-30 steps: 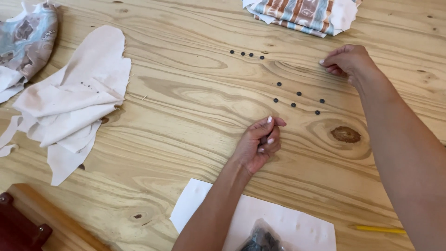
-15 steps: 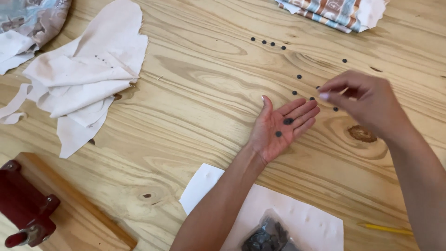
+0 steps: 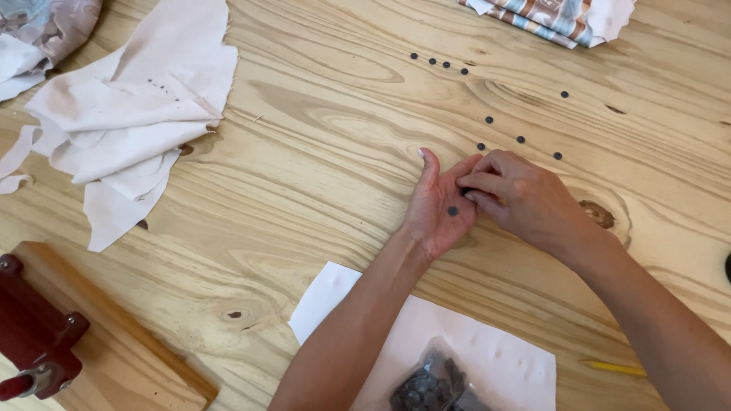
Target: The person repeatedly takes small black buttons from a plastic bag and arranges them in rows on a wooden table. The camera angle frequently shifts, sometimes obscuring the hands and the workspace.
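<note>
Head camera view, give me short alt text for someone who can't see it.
A person's left hand lies palm up on a wooden table with a small dark button in the palm, while the right hand pinches at its fingers. More dark buttons dot the table, with white cloth at left.
</note>
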